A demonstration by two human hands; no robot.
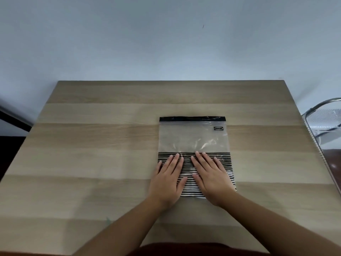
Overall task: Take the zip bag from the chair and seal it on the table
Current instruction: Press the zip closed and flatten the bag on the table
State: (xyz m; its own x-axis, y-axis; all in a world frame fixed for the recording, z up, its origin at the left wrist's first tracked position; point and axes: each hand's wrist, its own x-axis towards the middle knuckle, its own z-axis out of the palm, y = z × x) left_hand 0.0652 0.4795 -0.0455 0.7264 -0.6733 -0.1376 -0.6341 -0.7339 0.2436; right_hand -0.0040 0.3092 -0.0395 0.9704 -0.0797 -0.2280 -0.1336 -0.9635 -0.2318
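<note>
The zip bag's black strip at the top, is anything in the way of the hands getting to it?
Nothing visible. Both the left hand and right hand lie flat on the zip bag, with only clear plastic before the black strip.

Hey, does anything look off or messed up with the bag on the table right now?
Nothing stands out. The zip bag lies flat and roughly square on the table, the left hand and right hand flat on its striped end. Only slight wrinkles show.

pale grey wall (166, 43) — dark floor (7, 154)
</note>
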